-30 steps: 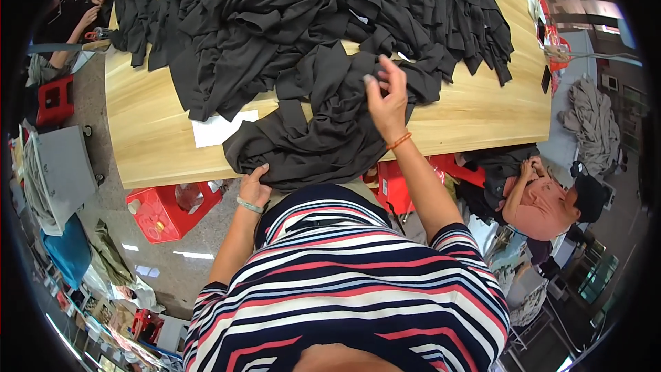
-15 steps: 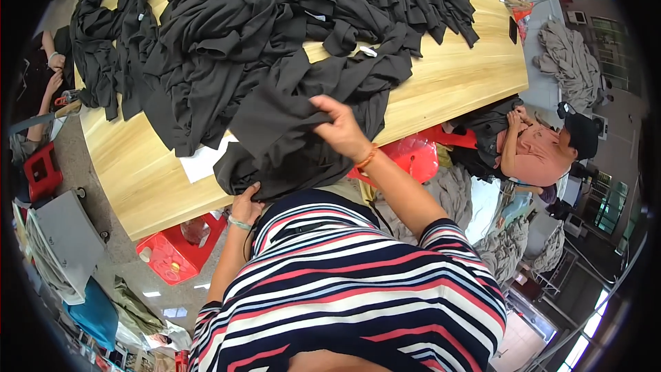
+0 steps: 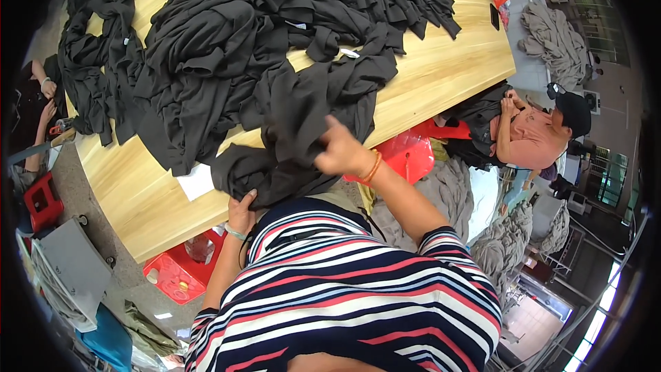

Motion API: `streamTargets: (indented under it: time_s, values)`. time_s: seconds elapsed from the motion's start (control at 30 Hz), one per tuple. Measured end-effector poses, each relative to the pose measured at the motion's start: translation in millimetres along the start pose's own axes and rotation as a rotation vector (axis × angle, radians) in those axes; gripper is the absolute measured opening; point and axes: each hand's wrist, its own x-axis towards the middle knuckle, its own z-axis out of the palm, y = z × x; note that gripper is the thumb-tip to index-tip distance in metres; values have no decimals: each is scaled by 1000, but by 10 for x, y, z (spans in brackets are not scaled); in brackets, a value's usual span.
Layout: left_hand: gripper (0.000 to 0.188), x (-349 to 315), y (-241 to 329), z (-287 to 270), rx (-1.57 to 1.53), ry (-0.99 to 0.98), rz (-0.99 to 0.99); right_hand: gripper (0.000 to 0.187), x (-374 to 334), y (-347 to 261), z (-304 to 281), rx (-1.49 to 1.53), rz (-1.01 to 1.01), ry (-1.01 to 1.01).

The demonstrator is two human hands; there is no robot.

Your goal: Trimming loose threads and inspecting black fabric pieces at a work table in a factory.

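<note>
1. Garment (image 3: 292,167), dark and crumpled, lies at the near edge of the tabletop (image 3: 155,213).
2. Left hand (image 3: 241,215) grasps its lower edge.
3. Right hand (image 3: 341,151) (blurred) meets the cloth; grip unclear.

view: head, left unit of side-by-side pair | lens: wide fisheye, dark rim | facing: down past striped shirt (image 3: 344,289) to tabletop (image 3: 451,69) | range: close above left hand (image 3: 241,213) and right hand (image 3: 343,152) | horizon: tabletop edge slants up rightward

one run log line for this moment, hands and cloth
left hand: holding dark garment at near edge | right hand: over same garment, blurred, grip unclear | table: cloth heap, white paper
</note>
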Motion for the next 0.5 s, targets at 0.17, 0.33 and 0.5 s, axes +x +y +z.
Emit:
streamTargets:
  time_s: [0.17,0.33,0.5]
  values:
    - [49,-47,24,35,110,-138,163,89,55,-262,705,-81,-19,-274]
    - [30,-90,257,434,650,-195,329,118,49,-70,946,39,117,21]
    - [17,-303,791,1431,1163,-491,719,70,-160,-140,325,77,10,213]
